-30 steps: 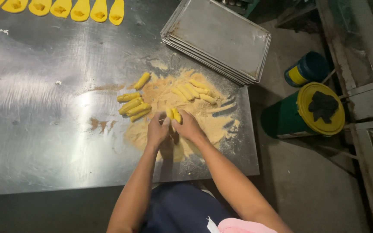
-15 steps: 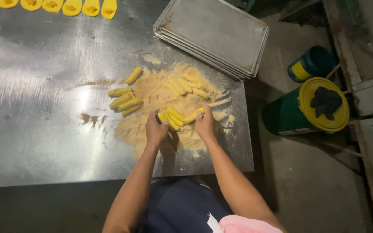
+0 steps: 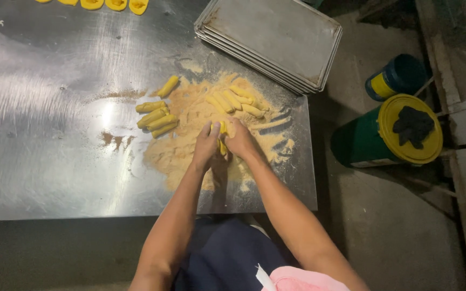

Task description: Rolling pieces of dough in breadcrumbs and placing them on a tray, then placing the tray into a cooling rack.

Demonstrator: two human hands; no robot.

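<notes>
- The left hand (image 3: 207,144) and right hand (image 3: 239,140) are pressed close together over a few yellow dough sticks (image 3: 222,136), fingers curled inward around them; only a sliver of yellow shows between the palms, so the grip looks like a gathering squeeze from both sides.
- The held sticks sit in the middle of a patch of tan crumbs (image 3: 190,145) spread on the steel table (image 3: 44,108), probably so the coating clings as they are pressed and rolled.
- A small row of coated sticks (image 3: 157,118) lies just left of the crumbs, laid side by side, with one more stick (image 3: 168,86) apart above them; it looks like a place for finished pieces, kept out of the loose coating.
- Another cluster of sticks (image 3: 235,101) rests on the far part of the crumb patch, near the hands.
- A stack of flat metal trays (image 3: 276,37) sits at the far right corner of the table, its near edge close to the crumbs, so room on that side is tight.
- The table's right edge is near the right forearm, with crumbs reaching almost to it.
- The left half of the table offers the widest room.
- Yellow pieces (image 3: 106,4) line the far edge.
- On the floor stand a green bucket with a yellow lid (image 3: 389,132) and a blue container (image 3: 397,75).
</notes>
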